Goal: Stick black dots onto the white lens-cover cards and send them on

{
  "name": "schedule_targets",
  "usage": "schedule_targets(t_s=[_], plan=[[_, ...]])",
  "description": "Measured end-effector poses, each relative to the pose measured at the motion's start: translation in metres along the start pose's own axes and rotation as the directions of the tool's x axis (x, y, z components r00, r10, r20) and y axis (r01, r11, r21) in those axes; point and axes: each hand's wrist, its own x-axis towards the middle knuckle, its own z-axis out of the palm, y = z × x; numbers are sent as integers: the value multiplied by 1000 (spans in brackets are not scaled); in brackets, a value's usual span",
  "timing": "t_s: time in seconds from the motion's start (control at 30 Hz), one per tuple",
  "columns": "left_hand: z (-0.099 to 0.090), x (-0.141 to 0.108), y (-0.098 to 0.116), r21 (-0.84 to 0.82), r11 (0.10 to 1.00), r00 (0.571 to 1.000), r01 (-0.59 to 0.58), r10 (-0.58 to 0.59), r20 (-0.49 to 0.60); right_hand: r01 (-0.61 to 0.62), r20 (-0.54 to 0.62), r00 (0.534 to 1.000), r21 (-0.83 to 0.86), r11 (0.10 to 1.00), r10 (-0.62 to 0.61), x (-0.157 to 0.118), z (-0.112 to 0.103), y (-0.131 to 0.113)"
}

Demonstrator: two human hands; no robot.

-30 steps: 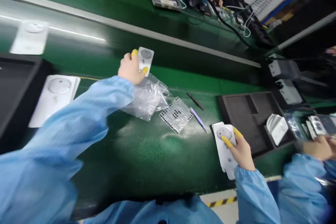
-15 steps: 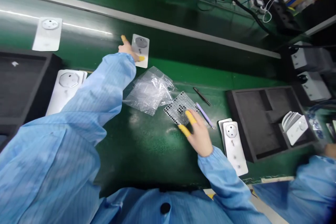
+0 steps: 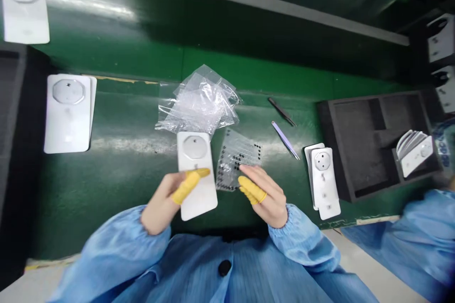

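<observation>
Bench (image 3: 117,184) open near front edge (image 3: 378,219); left grip (image 3: 165,202) holding plate (image 3: 199,197), right grip (image 3: 269,199) dotted sheet (image 3: 232,155).

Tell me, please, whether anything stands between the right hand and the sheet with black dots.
Nothing visible does; the right hand overlaps the dotted sheet in view, and the purple tweezers lie aside.

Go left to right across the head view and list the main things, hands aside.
Upper-left white plate → stacked white plates → middle white plate → clear sheet with black dots → purple tweezers → overlapping white plates at right → black divided tray.
</observation>
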Motion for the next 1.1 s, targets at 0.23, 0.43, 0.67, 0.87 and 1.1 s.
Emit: schedule_targets(t_s=[0.23,0.43,0.67,0.87,1.1], plan=[[35,10,-10,-197,973,992,119,-106,73,-123,156,984,224,967,89,16,1,-5],[35,-1,-15,-213,973,992,85,-64,105,9,115,993,92,996,-20,27,24,1],[37,3,-27,249,944,975,-215,194,105,-195,91,980,246,950,177,22,43,8],[-4,-15,-27,367,914,977,-172,207,-57,-242,-8,969,205,948,249,11,38,13],[6,-34,-11,59,979,963,-195,202,-181,-207,-199,950,176,962,241,42,20,-24]])
